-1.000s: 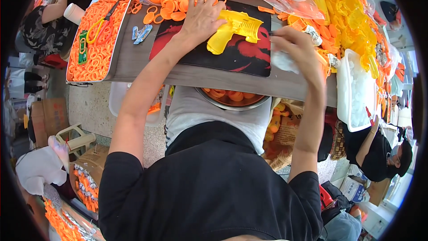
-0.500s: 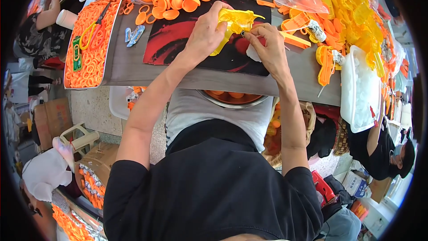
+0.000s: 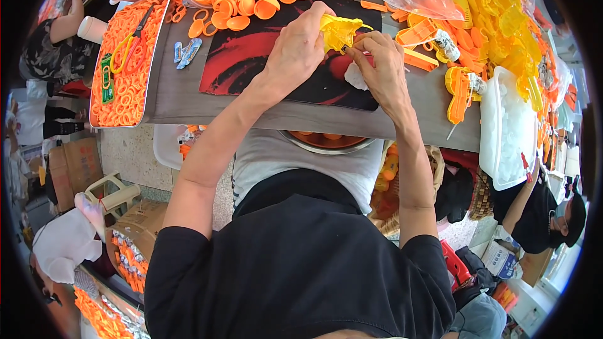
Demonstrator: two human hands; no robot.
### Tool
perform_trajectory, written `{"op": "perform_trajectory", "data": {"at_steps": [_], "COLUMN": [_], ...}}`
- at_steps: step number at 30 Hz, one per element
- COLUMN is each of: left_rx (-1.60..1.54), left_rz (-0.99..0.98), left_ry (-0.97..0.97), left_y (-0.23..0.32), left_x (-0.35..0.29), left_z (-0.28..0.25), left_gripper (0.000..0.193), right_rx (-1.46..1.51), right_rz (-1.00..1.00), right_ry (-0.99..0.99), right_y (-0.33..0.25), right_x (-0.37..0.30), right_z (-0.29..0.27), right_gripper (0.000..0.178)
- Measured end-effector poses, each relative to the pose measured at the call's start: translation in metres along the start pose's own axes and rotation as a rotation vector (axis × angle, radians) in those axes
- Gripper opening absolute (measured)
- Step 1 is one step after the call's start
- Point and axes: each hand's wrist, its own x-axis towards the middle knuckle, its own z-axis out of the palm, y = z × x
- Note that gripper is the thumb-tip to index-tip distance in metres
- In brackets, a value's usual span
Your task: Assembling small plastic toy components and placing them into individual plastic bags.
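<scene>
My left hand point(image 3: 296, 53) is closed around a yellow plastic shell point(image 3: 339, 30), held over the black and red mat point(image 3: 242, 63). The shell is thin and hollow, with a ragged outline; the fingers hide part of it. My right hand point(image 3: 383, 66) is pinched at the shell's right edge. Between its fingertips is a small dark piece point(image 3: 345, 48), too small to name. Below the right fingers a whitish translucent lump point(image 3: 356, 78) rests on the mat. Orange round cups with rings point(image 3: 242, 5) lie beyond the mat.
On the left, a tray of orange rings point(image 3: 125, 97) holds scissors point(image 3: 133, 44). Small blue packets point(image 3: 188, 53) lie beside it. To the right are orange-yellow gun-shaped parts point(image 3: 460, 97), a white tub point(image 3: 493, 138) of translucent pieces and heaped yellow shells point(image 3: 496, 9). Other people work at both sides.
The yellow shell has been turned and tilted, so less of its length shows. My left hand has shifted a little to the right; the right hand stays pinched at the shell.
</scene>
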Motion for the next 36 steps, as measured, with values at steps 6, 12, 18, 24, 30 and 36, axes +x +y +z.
{"op": "perform_trajectory", "data": {"at_steps": [6, 12, 18, 24, 30, 36], "left_rx": [0.029, 0.108, 0.132, 0.182, -0.225, -0.614], "left_rz": [-0.004, -0.066, -0.03, 0.038, -0.189, -0.571], "left_ry": [-0.003, -0.008, 0.005, 0.031, -0.112, -0.308], "left_y": [0.003, 0.016, 0.018, 0.02, -0.012, -0.018], "left_x": [0.0, -0.006, -0.011, -0.019, -0.014, -0.019], "left_z": [0.0, 0.005, 0.007, 0.007, -0.006, -0.027], "left_gripper": [0.026, 0.03, 0.034, 0.037, 0.029, 0.035], "right_rx": [0.018, -0.055, 0.017, 0.028, 0.194, 0.12], "right_rz": [0.08, 0.051, 0.077, 0.04, 0.158, 0.235], "right_ry": [-0.002, 0.093, 0.085, 0.076, -0.001, -0.283], "right_y": [0.001, -0.008, 0.002, 0.003, -0.001, -0.024], "right_x": [0.0, -0.005, -0.006, -0.006, 0.001, 0.014], "right_z": [0.004, 0.008, 0.012, 0.017, 0.009, 0.007], "right_gripper": [0.017, 0.016, 0.016, 0.014, 0.018, 0.028]}}
